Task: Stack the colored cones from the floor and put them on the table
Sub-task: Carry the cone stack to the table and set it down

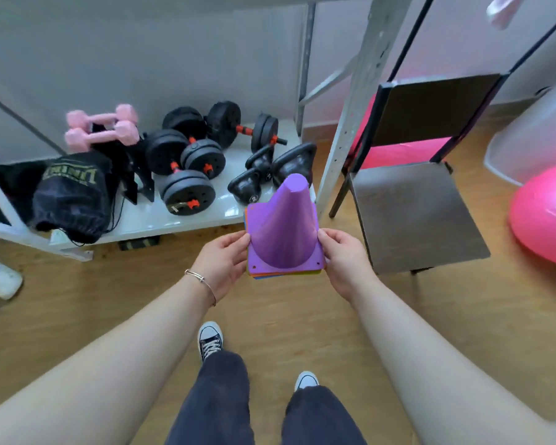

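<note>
Holding the cone stack (284, 226) between both hands here, well up off the floor (270, 309). The left hand (220, 263) pinches the left edge of the square base and the right hand (344, 261) pinches the right edge, thumbs on top, fingers curled underneath. Both look equally close, so neither one leads. Anyone see where it needs to go? — mat_rat

Not really. I can't pick out a worktop for sure, just a low white shelf (148, 220) with kettlebells (270, 175) right behind the stack and a dark chair (411, 213) off to the right. The thing that matters is the axis: the tip points up and leans away from the body toward the shelf, so the base isn't level. I'd guess it has to be tipped back flat before setting it down. — gymfloor

Makes sense. The purple cone (286, 216) on top looks like smooth, slightly glossy plastic, with a blunt cut-off tip and little holes in the base corners. Thin orange, blue and yellowish edges peek out below it, so the others are nested tight. — mat_rat

Yep, light and slippery I'd say. Gripping only the flanges could let the layers fan apart. — gymfloor
</note>
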{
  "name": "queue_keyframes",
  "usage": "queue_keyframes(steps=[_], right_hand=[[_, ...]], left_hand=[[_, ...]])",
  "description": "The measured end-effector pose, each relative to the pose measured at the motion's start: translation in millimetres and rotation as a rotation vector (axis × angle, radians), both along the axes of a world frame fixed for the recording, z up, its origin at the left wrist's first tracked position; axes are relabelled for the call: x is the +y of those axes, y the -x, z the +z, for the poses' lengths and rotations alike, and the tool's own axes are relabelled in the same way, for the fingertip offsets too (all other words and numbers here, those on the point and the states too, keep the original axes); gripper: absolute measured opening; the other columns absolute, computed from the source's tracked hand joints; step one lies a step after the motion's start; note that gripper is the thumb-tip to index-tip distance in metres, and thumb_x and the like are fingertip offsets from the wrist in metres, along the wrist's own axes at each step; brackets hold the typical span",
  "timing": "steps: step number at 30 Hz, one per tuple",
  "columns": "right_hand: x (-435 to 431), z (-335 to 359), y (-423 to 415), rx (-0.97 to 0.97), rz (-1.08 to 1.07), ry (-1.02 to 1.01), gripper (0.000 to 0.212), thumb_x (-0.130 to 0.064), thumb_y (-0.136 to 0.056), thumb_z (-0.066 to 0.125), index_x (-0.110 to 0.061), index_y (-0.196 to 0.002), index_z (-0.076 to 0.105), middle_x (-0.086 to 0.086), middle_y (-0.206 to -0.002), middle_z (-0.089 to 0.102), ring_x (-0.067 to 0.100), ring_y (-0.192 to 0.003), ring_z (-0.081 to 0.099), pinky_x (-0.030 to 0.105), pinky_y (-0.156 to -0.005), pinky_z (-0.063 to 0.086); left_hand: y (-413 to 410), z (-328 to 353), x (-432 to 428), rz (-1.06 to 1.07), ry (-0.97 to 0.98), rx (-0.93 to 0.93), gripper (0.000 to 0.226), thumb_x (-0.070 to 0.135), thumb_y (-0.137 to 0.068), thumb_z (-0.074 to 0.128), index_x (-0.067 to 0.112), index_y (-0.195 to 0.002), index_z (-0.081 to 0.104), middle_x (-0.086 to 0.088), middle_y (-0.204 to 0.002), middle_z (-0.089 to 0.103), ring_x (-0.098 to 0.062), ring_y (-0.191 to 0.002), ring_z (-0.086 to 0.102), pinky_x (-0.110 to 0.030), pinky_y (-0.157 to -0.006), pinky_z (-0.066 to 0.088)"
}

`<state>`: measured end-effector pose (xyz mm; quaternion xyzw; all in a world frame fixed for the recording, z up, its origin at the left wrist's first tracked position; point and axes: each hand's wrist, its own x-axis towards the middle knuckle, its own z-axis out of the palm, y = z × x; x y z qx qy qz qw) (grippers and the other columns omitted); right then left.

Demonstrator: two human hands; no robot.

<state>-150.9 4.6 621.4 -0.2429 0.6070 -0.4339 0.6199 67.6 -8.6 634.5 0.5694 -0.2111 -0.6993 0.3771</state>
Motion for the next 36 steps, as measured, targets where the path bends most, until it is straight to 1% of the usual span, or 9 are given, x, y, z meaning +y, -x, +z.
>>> queue_keyframes(steps=[6,14,18,21,23,27,30,33,36], right_hand=[[38,117,18,-0.136,0.045,0.103,0.026,-0.01,-0.099,0.052,-0.002,-0.089,0.075,0.02,-0.087,0.071,0.027,-0.08,0.063,0.036,-0.077,0.051],[63,212,24,-0.229,0.104,0.182,0.021,-0.002,-0.099,0.05,0.008,-0.113,0.062,0.0,-0.061,0.07,0.004,-0.046,0.06,0.018,-0.047,0.049],[66,249,10,-0.251,0.118,0.205,0.025,-0.009,-0.095,0.059,0.003,-0.117,0.065,0.015,-0.098,0.076,0.021,-0.081,0.073,0.032,-0.069,0.06],[66,273,-8,-0.348,0.109,0.182,0.038,-0.01,-0.089,0.065,0.004,-0.124,0.062,0.02,-0.117,0.068,0.035,-0.103,0.061,0.043,-0.098,0.046],[63,288,-22,-0.442,0.134,0.178,0.048,-0.01,-0.086,0.064,0.005,-0.131,0.057,0.02,-0.119,0.06,0.034,-0.101,0.049,0.038,-0.092,0.042],[54,322,-47,-0.618,0.218,0.232,0.044,-0.007,-0.092,0.056,0.002,-0.134,0.054,0.017,-0.121,0.064,0.025,-0.099,0.065,0.03,-0.079,0.06],[50,349,-68,-0.704,0.297,0.299,0.037,-0.007,-0.091,0.054,-0.002,-0.127,0.062,0.013,-0.112,0.068,0.021,-0.089,0.072,0.026,-0.076,0.06],[46,365,-89,-0.753,0.335,0.342,0.033,-0.008,-0.091,0.055,-0.005,-0.122,0.066,0.013,-0.11,0.07,0.021,-0.091,0.072,0.03,-0.084,0.058],[41,371,-112,-0.757,0.346,0.317,0.046,-0.013,-0.087,0.065,-0.005,-0.132,0.058,0.013,-0.115,0.069,0.024,-0.102,0.068,0.037,-0.104,0.044]], left_hand=[[15,115,40,0.05,0.07,0.084,0.03,0.009,-0.092,0.058,-0.005,-0.119,0.058,-0.014,-0.101,0.073,-0.021,-0.082,0.071,-0.027,-0.062,0.059],[17,213,77,0.106,0.219,0.108,0.031,0.008,-0.092,0.056,-0.007,-0.119,0.058,-0.011,-0.086,0.075,-0.017,-0.067,0.071,-0.025,-0.056,0.058],[8,251,84,0.147,0.29,0.109,0.021,0.018,-0.097,0.051,0.005,-0.103,0.066,-0.008,-0.086,0.072,-0.016,-0.063,0.068,-0.026,-0.057,0.056],[-8,278,85,0.164,0.354,0.145,0.031,0.024,-0.102,0.041,0.009,-0.111,0.067,-0.006,-0.089,0.073,-0.018,-0.069,0.064,-0.03,-0.062,0.054],[-22,293,84,0.132,0.401,0.177,0.033,0.022,-0.102,0.038,0.014,-0.115,0.068,-0.005,-0.099,0.071,-0.018,-0.078,0.062,-0.029,-0.064,0.054],[-49,322,80,0.106,0.427,0.247,0.032,0.022,-0.101,0.041,0.02,-0.111,0.071,-0.004,-0.109,0.071,-0.019,-0.093,0.065,-0.035,-0.078,0.055],[-70,337,78,0.135,0.438,0.307,0.03,0.024,-0.099,0.044,0.017,-0.117,0.068,-0.008,-0.117,0.067,-0.023,-0.101,0.062,-0.037,-0.086,0.053],[-92,343,74,0.153,0.426,0.397,0.029,0.026,-0.098,0.047,0.015,-0.117,0.068,-0.006,-0.114,0.069,-0.019,-0.096,0.066,-0.035,-0.086,0.053],[-115,342,66,0.173,0.411,0.441,0.033,0.03,-0.094,0.054,0.015,-0.121,0.065,-0.003,-0.115,0.071,-0.014,-0.1,0.065,-0.026,-0.089,0.05]])
